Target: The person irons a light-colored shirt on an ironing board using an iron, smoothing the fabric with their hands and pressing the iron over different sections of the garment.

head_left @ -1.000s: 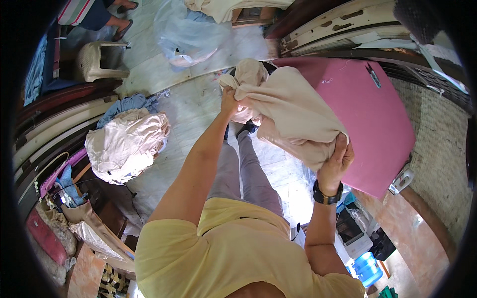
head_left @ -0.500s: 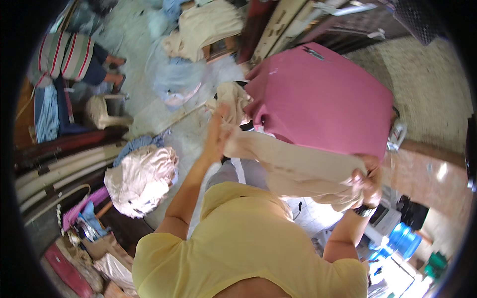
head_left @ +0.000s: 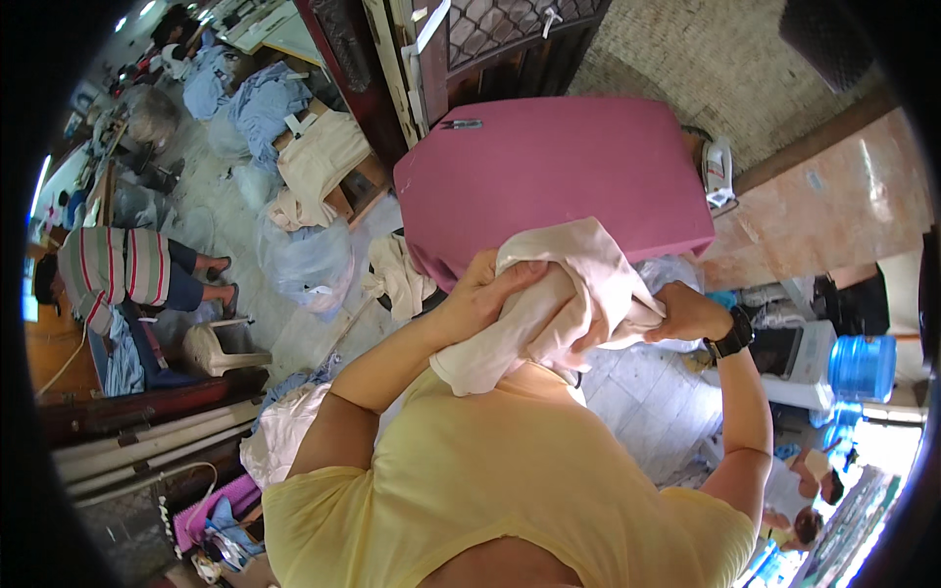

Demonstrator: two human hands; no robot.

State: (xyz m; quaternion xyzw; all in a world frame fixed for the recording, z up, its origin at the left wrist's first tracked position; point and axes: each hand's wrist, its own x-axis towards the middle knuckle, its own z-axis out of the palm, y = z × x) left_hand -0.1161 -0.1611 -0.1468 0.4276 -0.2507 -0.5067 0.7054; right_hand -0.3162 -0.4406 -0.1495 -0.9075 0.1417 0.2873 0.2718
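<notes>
A beige cloth garment is bunched between my two hands in front of my yellow shirt. My left hand grips its left side, thumb lying over the fabric. My right hand, with a dark watch at the wrist, is closed on the gathered right end. Just beyond the garment stands a table covered with maroon cloth; the garment's upper fold overlaps its near edge. Small thread snips lie at the table's far left. A white iron stands at its right edge.
Beige cloth hangs by the table's left corner. More beige garments lie on a stool near plastic bags. A pale pile is at lower left. A person in a striped shirt bends at far left; water bottles stand right.
The garment was stretched along the table's near edge; now it is lifted and bunched nearer my chest. My left hand has closed on it. The view has turned, showing more of the room.
</notes>
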